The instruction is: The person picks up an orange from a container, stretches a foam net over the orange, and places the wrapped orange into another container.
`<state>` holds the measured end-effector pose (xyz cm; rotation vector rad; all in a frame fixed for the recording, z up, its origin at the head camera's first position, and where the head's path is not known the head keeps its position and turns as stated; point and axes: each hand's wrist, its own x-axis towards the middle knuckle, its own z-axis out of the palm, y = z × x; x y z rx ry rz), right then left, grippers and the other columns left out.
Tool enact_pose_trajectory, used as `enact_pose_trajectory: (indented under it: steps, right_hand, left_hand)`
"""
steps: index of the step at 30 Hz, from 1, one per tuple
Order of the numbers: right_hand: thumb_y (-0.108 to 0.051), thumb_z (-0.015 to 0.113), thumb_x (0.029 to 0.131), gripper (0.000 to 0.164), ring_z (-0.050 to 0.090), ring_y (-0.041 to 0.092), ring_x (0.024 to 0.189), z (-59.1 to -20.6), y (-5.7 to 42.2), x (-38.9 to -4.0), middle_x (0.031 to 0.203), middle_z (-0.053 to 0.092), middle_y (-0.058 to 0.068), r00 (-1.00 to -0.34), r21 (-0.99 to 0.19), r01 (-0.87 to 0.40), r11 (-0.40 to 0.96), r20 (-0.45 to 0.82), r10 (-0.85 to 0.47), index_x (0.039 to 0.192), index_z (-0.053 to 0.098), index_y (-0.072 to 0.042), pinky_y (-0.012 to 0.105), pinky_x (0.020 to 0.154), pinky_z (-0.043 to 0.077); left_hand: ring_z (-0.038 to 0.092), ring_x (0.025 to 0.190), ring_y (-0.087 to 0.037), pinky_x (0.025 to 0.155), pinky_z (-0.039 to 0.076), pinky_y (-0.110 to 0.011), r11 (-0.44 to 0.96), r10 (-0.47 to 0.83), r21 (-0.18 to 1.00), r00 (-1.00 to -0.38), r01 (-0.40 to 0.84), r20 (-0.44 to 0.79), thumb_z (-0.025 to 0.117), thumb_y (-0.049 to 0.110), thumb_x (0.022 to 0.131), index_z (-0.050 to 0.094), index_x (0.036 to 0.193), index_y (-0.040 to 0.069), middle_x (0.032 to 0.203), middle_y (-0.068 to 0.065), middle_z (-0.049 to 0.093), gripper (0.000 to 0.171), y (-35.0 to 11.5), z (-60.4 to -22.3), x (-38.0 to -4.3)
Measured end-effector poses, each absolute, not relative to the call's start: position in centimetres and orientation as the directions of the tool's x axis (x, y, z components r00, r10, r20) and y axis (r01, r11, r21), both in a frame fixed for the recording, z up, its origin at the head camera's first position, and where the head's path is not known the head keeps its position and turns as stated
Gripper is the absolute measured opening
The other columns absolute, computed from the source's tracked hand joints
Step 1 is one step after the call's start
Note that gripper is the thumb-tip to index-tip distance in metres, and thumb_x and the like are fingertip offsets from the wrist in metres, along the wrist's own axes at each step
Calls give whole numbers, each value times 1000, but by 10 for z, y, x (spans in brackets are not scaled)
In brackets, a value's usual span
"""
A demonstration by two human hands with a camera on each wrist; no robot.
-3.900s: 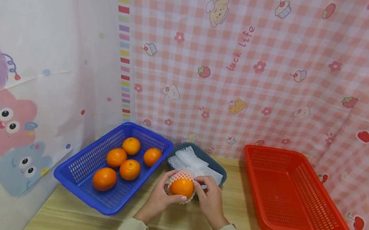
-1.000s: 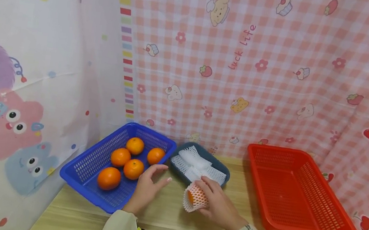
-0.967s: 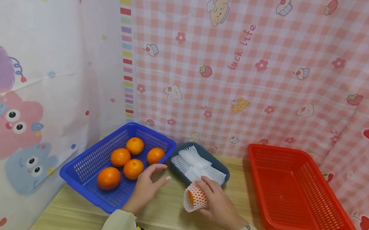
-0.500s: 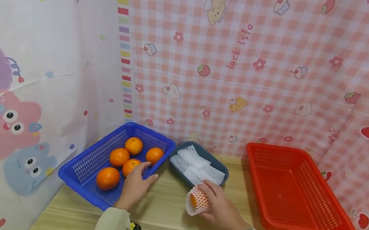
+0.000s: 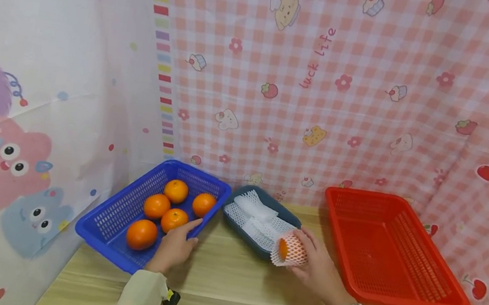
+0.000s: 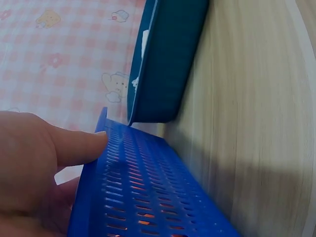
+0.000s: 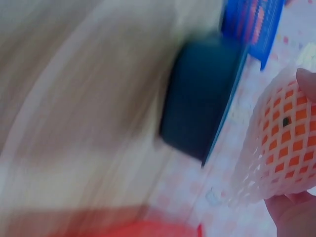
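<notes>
My right hand grips an orange wrapped in a white foam net, held over the front right end of the dark teal tray. Close up, the right wrist view shows the net stretched over the fruit, with fingers on both sides. My left hand is at the right rim of the blue basket, thumb at the rim and the other fingers partly hidden behind it. Several bare oranges lie in that basket, the nearest just beyond the left fingers.
Between the baskets, the dark teal tray holds several flat white foam nets. To the right stands a red basket with nothing inside. All rest on a wooden table, with a checked cloth hanging behind.
Earlier both hands were at the netted orange. My left hand has since let go and moved left to the blue basket's rim. My right hand has carried the orange right and slightly away.
</notes>
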<state>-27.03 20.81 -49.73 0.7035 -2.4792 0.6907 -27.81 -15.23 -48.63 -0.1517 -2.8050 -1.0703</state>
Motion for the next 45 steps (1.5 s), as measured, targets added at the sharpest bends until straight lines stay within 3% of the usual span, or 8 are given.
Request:
enact_pose_trajectory:
  steps: [6, 12, 18, 23, 27, 31, 39, 45]
  right_hand:
    - [-8, 93, 60, 94, 40, 40, 125, -484, 236, -272, 142, 40, 20, -771, -351, -482, 802, 606, -198, 140, 45, -7, 60, 94, 42]
    - [-8, 91, 62, 93, 40, 44, 123, -478, 263, -276, 141, 39, 22, -775, -304, -370, 878, 622, -111, 141, 43, -8, 65, 85, 45]
    - [-6, 87, 68, 87, 37, 49, 122, -471, 288, -276, 141, 37, 27, -826, -333, -209, 920, 564, 17, 140, 39, -5, 71, 79, 42]
    - [-14, 83, 74, 81, 38, 53, 113, -468, 307, -271, 134, 37, 33, -884, -336, -65, 940, 456, 102, 139, 37, 0, 71, 77, 40]
    - [-34, 80, 78, 80, 41, 55, 101, -472, 318, -268, 123, 40, 35, -940, -316, 33, 948, 312, 137, 135, 37, 4, 69, 71, 41]
    - [-53, 74, 79, 90, 41, 57, 99, -474, 326, -266, 118, 41, 38, -976, -306, 125, 944, 131, 172, 134, 36, 7, 69, 71, 42]
    - [-41, 76, 78, 84, 50, 52, 91, -474, 334, -266, 113, 45, 37, -978, -285, 196, 938, -124, 167, 133, 36, 7, 65, 70, 44]
    - [-47, 72, 80, 85, 56, 42, 86, -477, 338, -273, 117, 48, 37, -963, -274, 199, 941, -231, 136, 135, 37, 8, 59, 69, 47]
  left_hand:
    - [55, 115, -42, 93, 40, -63, 743, 62, 651, -985, 153, 161, 61, 6, 92, 55, 139, 13, 133, -20, 57, 49, -154, -484, -279]
    - [54, 118, -41, 96, 39, -61, 745, 67, 649, -985, 156, 161, 62, 7, 92, 55, 140, 14, 133, -18, 57, 49, -155, -486, -280]
    - [52, 121, -39, 98, 38, -60, 730, 67, 668, -988, 145, 140, 61, 9, 93, 53, 141, 15, 135, -17, 55, 49, -155, -486, -280]
    - [53, 120, -39, 97, 39, -60, 735, 69, 659, -985, 159, 161, 62, 8, 93, 53, 141, 15, 135, -16, 56, 49, -154, -486, -279]
    - [54, 119, -39, 97, 39, -60, 747, 73, 641, -980, 176, 184, 62, 8, 93, 54, 140, 14, 133, -16, 57, 49, -156, -487, -279]
    - [52, 121, -39, 99, 37, -60, 751, 78, 635, -979, 183, 190, 62, 7, 92, 54, 140, 13, 133, -16, 57, 48, -155, -489, -280]
    - [52, 122, -38, 100, 35, -61, 757, 86, 628, -980, 180, 178, 61, 7, 94, 53, 141, 13, 134, -16, 57, 48, -154, -491, -280]
    - [53, 121, -38, 99, 37, -60, 759, 90, 622, -977, 193, 194, 61, 6, 93, 53, 141, 13, 134, -16, 57, 49, -155, -492, -279]
